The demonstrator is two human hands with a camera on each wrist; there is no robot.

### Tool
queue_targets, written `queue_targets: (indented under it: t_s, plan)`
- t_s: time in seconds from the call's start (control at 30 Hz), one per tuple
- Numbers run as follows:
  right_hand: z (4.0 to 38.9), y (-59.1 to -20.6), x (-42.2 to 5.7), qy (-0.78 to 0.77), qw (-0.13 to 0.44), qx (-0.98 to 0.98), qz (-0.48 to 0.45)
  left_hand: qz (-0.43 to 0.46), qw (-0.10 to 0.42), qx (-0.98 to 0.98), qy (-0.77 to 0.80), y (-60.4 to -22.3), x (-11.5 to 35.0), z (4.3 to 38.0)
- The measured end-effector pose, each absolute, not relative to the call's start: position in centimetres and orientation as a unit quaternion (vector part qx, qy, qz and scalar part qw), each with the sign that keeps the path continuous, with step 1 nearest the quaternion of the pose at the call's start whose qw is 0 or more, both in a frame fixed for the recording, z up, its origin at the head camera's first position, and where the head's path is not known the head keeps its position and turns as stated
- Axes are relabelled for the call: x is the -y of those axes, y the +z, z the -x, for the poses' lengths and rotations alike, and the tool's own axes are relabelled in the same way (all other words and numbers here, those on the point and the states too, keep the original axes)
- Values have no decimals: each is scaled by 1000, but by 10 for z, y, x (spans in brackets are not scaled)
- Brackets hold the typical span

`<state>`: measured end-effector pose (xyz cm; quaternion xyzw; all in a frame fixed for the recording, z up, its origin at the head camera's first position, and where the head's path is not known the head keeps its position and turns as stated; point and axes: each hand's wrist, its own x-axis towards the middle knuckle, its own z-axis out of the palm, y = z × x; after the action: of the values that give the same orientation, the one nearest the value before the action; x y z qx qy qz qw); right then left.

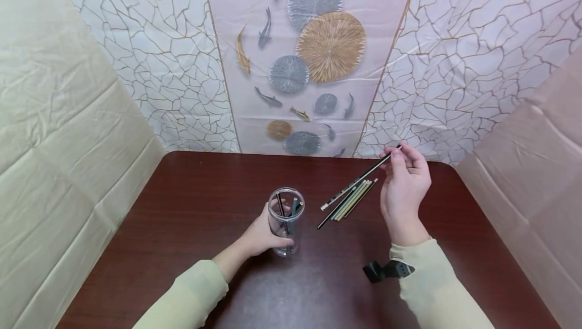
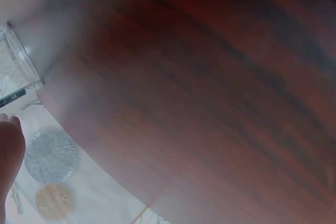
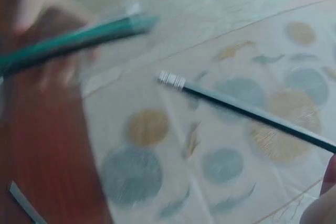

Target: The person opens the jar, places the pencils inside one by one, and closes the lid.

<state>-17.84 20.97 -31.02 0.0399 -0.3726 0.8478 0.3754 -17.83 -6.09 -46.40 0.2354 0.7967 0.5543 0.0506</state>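
A clear, tall jar [image 1: 274, 218] stands on the dark red-brown table, with a few pencils leaning inside it. My left hand [image 1: 263, 230] grips the jar from its left side, thumb in front. Between thumb and fingertips, my right hand [image 1: 406, 187] pinches a dark pencil [image 1: 364, 175] near one end, tilted, its eraser end pointing down and left toward the jar. That pencil [image 3: 252, 113] shows its metal band and eraser in the right wrist view. Below it on the table lies a small bunch of black and gold pencils [image 1: 352, 200], side by side. The left wrist view shows mostly tabletop.
The table [image 1: 195, 192] ends at a patterned cloth backdrop [image 1: 300, 111] with discs and fish. Pale cloth walls [image 1: 59, 137] rise at both sides. A dark strap with a black block [image 1: 386, 271] sits on the right wrist.
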Motion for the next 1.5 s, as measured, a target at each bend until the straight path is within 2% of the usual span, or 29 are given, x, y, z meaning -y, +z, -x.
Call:
queue_targets:
  t_s: [0.27,0.77,1.0,1.5]
  plan:
    - [176,-297,-186,887,353,285,-83,-242,66,-792,557,-460,62,183]
    - [169,-325,-153,856,268,415,-154,-225,66,-804,547,-463,63,180]
    - [168,-339,-144,804,242,518,-160,-234,70,-790,562,-463,63,181]
    - [168,-364,-131,762,213,598,-131,-228,61,-802,548,-464,63,180]
